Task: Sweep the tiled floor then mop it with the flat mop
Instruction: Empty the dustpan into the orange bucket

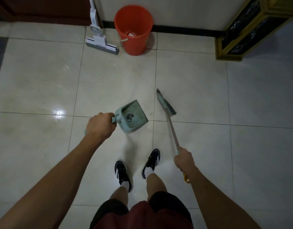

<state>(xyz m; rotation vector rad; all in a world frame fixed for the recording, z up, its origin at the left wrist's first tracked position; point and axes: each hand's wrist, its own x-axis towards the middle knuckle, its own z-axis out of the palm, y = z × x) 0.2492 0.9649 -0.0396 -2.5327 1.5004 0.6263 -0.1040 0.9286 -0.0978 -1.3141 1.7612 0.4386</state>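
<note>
Tiled floor [192, 80], left hand [100, 125] gripping dustpan [134, 115] — right hand [183, 160] gripping broom [167, 104]

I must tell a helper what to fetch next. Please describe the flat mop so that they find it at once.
Look at the far wall with its black skirting. The orange bucket stands there, and the flat mop leans just left of it. It is white and grey with a wide flat head, unlike the round bucket.
</note>
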